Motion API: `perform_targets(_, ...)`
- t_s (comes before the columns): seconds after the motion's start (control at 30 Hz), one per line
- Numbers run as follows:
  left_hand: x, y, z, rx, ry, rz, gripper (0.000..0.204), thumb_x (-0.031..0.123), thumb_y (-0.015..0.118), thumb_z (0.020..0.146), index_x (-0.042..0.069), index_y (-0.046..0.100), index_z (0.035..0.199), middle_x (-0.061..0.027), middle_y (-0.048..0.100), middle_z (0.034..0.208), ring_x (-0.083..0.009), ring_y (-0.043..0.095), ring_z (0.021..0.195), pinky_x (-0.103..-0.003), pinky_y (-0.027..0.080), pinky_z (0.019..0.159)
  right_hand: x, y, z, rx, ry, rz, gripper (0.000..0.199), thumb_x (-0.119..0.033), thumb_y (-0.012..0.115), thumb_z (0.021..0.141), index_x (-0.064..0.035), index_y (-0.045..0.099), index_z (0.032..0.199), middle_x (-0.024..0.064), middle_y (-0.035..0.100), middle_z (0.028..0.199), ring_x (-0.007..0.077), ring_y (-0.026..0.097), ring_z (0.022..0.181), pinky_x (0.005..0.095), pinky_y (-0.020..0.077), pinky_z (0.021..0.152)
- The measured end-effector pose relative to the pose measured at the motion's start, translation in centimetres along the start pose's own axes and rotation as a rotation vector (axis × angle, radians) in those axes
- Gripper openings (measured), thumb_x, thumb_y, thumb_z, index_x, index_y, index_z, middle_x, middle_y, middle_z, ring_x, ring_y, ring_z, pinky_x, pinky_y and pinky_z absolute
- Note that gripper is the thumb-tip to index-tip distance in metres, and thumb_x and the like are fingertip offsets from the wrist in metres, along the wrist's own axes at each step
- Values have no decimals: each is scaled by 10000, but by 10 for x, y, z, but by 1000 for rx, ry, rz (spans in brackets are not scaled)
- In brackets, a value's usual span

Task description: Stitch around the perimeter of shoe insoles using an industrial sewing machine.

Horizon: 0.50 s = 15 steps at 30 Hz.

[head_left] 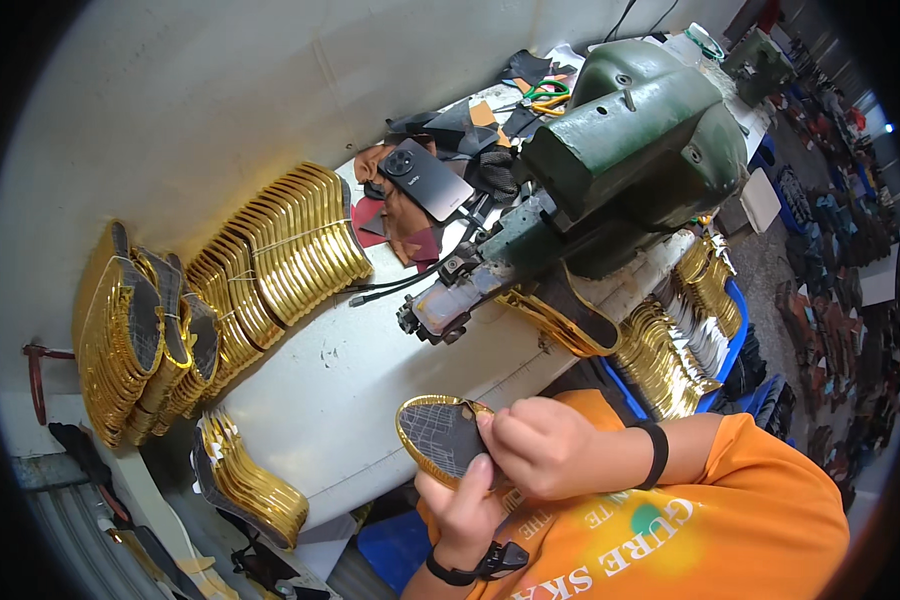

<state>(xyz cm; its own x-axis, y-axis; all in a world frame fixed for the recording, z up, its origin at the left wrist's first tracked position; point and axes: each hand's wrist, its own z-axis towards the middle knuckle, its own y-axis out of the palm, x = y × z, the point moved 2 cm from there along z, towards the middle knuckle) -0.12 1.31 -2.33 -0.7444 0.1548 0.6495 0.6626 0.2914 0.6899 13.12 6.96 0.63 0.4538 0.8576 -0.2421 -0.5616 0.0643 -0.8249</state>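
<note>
An insole (pixel 435 432) with a shiny gold folded rim and a dark grey, white-lined face is held tilted in front of my orange shirt. My left hand (pixel 467 505), with a black watch on its wrist, grips its lower side, the thumb lying on the grey face. Curled into a fist, my right hand (pixel 542 445), with a black wristband, pinches the upper right edge of the insole. Its fingers hide that end, so whether they hold anything else cannot be seen.
Bundled gold insoles stand along the wall (pixel 280 255) and at the table's left end (pixel 120 340). More lie near the front edge (pixel 250 480). A green sewing machine (pixel 620 140) overhangs the white table (pixel 340 400). Behind are a phone (pixel 425 180), scraps and scissors (pixel 547 92); a blue crate (pixel 738 310) sits right.
</note>
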Motion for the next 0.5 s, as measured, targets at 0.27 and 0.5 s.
perform_targets(0.27, 4, -21, 14, 139, -61, 125, 269, -17, 655, 887, -66, 589, 1143, -145, 690, 1041, -236, 681, 972, -361, 551, 890, 20, 2, -6, 14, 182, 647, 211, -50, 673, 770, 48, 727, 949, 114, 585, 941, 244, 581, 846, 370, 486, 694)
perform_targets(0.5, 27, -19, 20, 48, -187, -143, 244, 156, 664, 923, -23, 598, 1075, -142, 696, 900, -292, 737, 812, -460, 632, 732, 38, 8, -19, -143, 994, 1682, 283, -223, 524, 1051, -23, 686, 1168, 11, 639, 982, 81, 559, 890, 236, 457, 815)
